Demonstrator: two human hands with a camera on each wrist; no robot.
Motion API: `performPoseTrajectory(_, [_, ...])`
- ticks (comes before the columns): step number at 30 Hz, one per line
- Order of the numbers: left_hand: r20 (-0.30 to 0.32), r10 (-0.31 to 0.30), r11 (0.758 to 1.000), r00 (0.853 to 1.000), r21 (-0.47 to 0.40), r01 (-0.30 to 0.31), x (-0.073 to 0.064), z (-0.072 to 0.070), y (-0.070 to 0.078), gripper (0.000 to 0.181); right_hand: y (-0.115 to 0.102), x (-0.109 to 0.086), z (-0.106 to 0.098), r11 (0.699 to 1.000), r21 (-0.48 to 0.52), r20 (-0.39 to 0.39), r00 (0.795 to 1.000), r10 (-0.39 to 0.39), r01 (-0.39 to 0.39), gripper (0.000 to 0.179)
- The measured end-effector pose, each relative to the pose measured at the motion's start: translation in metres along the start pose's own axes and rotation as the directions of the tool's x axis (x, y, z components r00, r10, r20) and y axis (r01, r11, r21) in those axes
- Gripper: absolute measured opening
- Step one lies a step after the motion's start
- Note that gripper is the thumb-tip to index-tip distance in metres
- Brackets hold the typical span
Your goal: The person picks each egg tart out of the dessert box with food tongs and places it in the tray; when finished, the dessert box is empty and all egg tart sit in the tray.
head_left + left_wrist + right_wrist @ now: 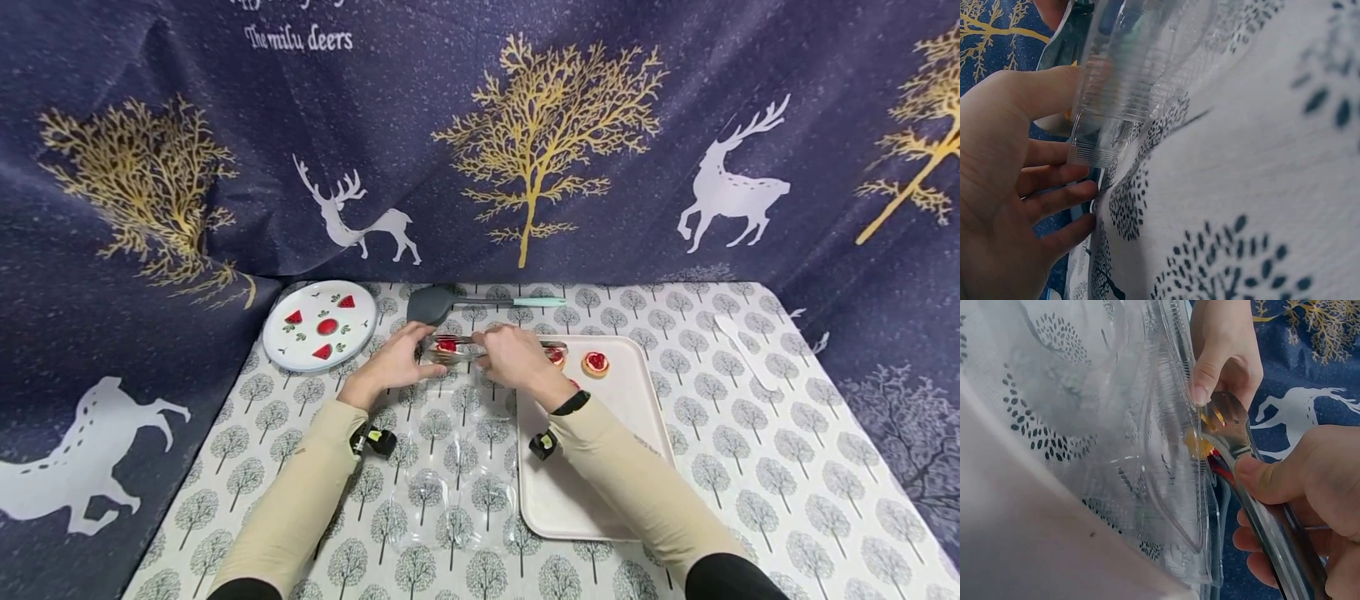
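In the head view my right hand grips metal serving tongs, whose slotted tip shows in the right wrist view. A small tart with red topping sits at the tongs' tips, over the far end of a clear plastic container. My left hand holds the container's far left corner, thumb at its ribbed wall and the other fingers fairly straight. A cream tray lies to the right, bearing another red-topped tart and others partly hidden by my right hand and wrist.
A white round plate with watermelon pictures stands at the back left. Behind my hands lies a spatula with a grey head and mint handle. A white utensil is at the right. A dark curtain hangs along the table's back edge.
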State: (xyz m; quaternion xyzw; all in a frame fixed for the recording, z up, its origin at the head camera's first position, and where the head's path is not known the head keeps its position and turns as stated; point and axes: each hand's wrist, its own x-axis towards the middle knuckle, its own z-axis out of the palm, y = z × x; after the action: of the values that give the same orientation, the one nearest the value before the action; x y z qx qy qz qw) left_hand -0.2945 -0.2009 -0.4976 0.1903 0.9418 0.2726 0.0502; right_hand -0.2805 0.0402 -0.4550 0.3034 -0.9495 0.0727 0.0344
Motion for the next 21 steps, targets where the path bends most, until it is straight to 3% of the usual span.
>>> performPoseTrajectory(15, [0.01, -0.013, 1.0, 1.0, 0.004, 0.013, 0.002, 0.002, -0.003, 0.088, 0.012, -0.017, -0.015, 0.992, 0.108, -0.014, 0.997, 0.07, -0.068, 0.051])
performPoseTrajectory(21, [0.007, 0.006, 1.0, 1.0, 0.006, -0.007, 0.002, 0.003, -0.004, 0.087, 0.019, -0.026, -0.02, 0.985, 0.123, 0.023, 0.993, 0.119, -0.121, 0.058])
